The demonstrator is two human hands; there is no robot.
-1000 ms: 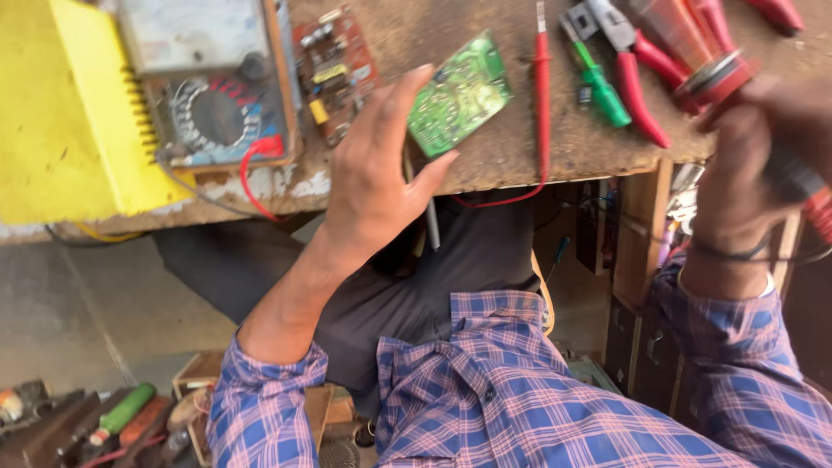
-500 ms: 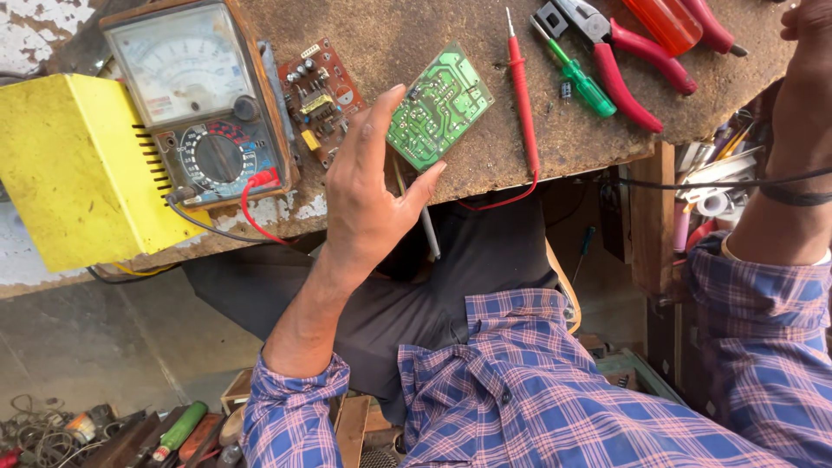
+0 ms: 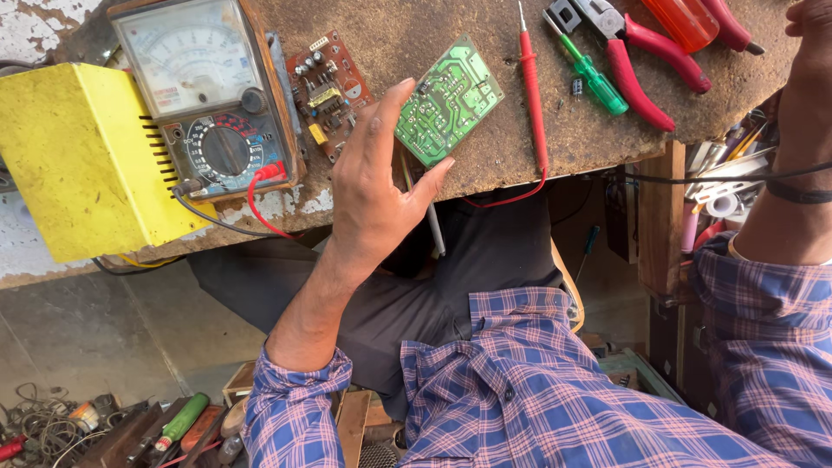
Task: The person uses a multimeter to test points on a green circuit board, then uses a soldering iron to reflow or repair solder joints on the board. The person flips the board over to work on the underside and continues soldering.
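My left hand [image 3: 374, 186] holds a green circuit board [image 3: 448, 102] by its lower edge, solder side up, just above the workbench [image 3: 407, 35]. A thin wire hangs from under the hand. My right hand [image 3: 810, 39] is raised at the top right corner, mostly cut off by the frame, so what it holds is hidden. A black cable [image 3: 693, 178] runs across toward that wrist. A red test probe [image 3: 533, 91] lies right of the board, its red lead curling under the bench edge.
An analog multimeter [image 3: 208, 95] leans on a yellow box [image 3: 82, 156] at the left. A brown circuit board [image 3: 328, 91] lies beside it. A green screwdriver [image 3: 589, 74], red-handled pliers [image 3: 637, 74] and an orange tool [image 3: 685, 19] lie at the right. Tools clutter the floor [image 3: 130, 425].
The view has shifted so the bench sits lower and more to the right in frame. My right hand has risen up and out toward the top right corner. The left hand still holds the board.
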